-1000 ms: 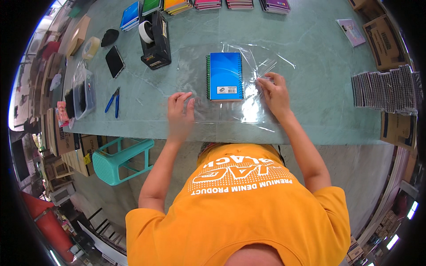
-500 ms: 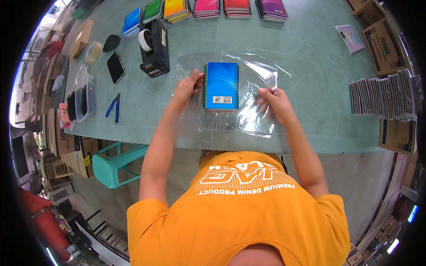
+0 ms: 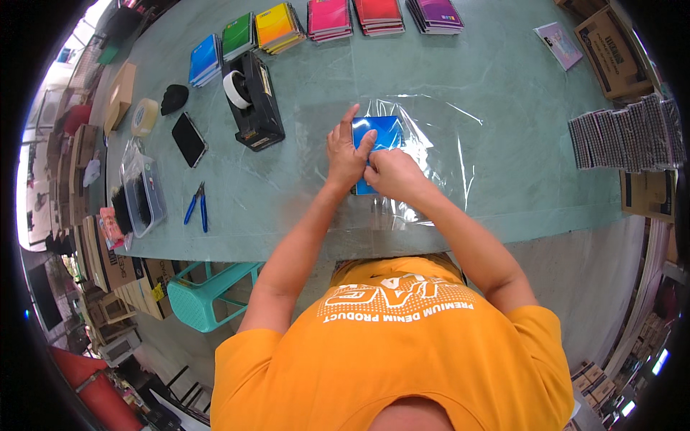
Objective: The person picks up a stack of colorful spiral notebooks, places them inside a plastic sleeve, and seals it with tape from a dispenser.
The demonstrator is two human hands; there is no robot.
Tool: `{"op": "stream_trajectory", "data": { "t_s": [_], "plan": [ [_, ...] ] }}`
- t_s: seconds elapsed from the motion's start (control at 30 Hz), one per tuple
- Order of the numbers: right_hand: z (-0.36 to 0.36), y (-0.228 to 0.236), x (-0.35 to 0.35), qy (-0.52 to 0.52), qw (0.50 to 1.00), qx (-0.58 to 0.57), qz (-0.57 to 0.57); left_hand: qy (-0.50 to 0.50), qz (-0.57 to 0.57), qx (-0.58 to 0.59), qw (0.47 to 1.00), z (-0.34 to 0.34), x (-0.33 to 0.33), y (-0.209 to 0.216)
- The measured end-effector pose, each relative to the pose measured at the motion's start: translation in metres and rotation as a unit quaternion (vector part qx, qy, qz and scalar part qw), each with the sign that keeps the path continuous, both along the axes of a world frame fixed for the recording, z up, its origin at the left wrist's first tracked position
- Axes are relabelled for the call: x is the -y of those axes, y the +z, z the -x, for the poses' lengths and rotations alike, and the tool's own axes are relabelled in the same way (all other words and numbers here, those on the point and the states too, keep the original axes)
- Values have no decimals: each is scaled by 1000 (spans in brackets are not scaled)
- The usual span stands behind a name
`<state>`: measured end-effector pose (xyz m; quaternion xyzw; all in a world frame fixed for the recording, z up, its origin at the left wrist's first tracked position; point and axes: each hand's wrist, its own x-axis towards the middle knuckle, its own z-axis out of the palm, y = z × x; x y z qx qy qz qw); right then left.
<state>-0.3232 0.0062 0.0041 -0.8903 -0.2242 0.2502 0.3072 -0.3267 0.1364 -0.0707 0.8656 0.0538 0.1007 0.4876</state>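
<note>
A small blue spiral notebook lies on clear plastic film in front of me. My left hand rests along its left side, fingers stretched out and thumb across the cover. Over the notebook's lower half, my right hand is closed with its fingers curled, beside the left thumb. It appears to pinch an edge of the film drawn across the cover, though the fingertips are partly hidden. Glare on the film blurs its outline.
A black tape dispenser, phone, blue-handled pliers and clear plastic box sit left. Coloured notebook stacks, including a yellow one, line the back. Wrapped notebooks stand right. A green stool is below the table edge.
My right hand has moved left from the film's right side onto the notebook. My left hand has shifted from the spiral edge onto the cover. The camera view has turned slightly.
</note>
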Motion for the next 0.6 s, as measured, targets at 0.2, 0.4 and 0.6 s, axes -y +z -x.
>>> {"op": "stream_trajectory", "data": {
  "t_s": [0.2, 0.4, 0.6],
  "plan": [
    [23, -5, -16, -43, 987, 112, 108, 5, -116, 36, 993, -9, -11, 0],
    [44, -16, -26, -130, 971, 157, 124, -300, -381, -8, 874, -54, 50, 88],
    [61, -13, -22, -183, 949, 258, 0, -236, -263, 10, 935, -156, -18, 74]
  ]
}}
